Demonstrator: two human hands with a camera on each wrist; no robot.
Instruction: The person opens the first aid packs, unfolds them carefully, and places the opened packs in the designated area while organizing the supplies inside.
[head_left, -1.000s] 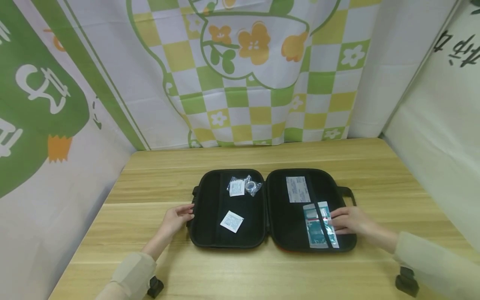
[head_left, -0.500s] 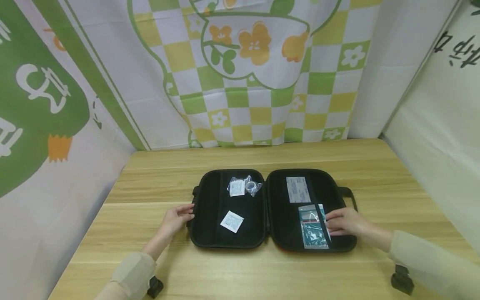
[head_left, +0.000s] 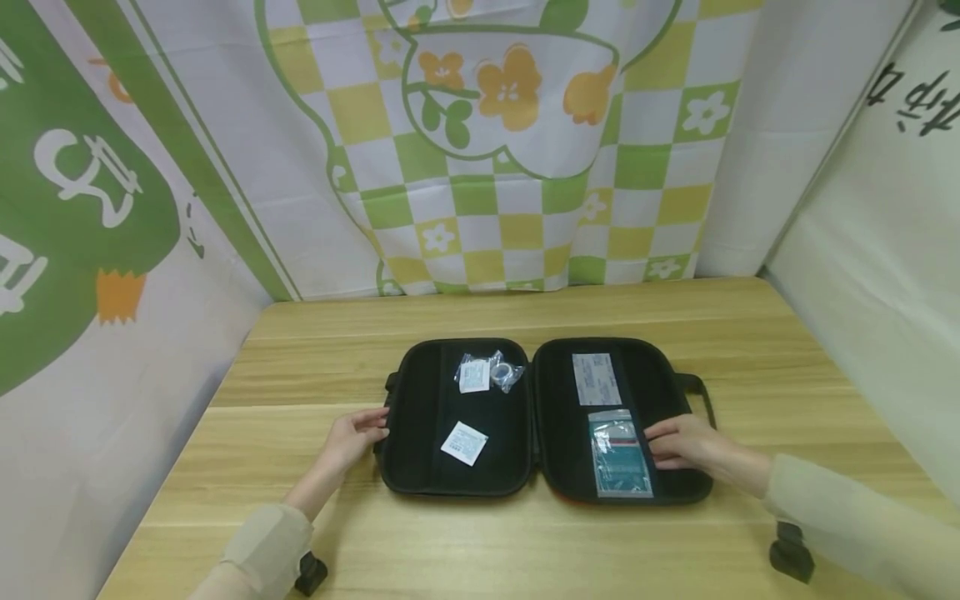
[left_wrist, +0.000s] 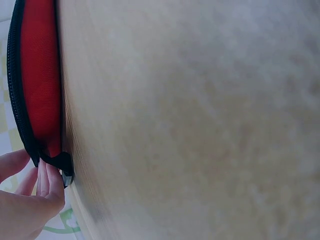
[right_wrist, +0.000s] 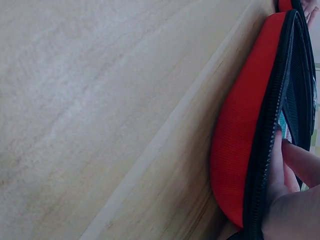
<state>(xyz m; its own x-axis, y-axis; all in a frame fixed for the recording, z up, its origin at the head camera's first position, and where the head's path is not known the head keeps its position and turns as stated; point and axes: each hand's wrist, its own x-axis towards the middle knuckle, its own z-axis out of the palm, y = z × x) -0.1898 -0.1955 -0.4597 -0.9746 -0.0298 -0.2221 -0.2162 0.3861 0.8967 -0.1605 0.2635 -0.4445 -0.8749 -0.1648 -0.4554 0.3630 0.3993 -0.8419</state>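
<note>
Teal packet [head_left: 621, 458]: probably light, floppy, slick; pinch near edge | right hand [head_left: 686, 442] beside it, grip unclear | left hand [head_left: 351, 437] pinches case [head_left: 495, 462] rim

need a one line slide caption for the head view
Left hand at the edge of an open, rounded, black-lined case; right hand beside a teal-and-clear plastic packet inside.

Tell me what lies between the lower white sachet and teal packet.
Between sachet and teal packet, the head view shows the open case: black lining and central fold.
</note>
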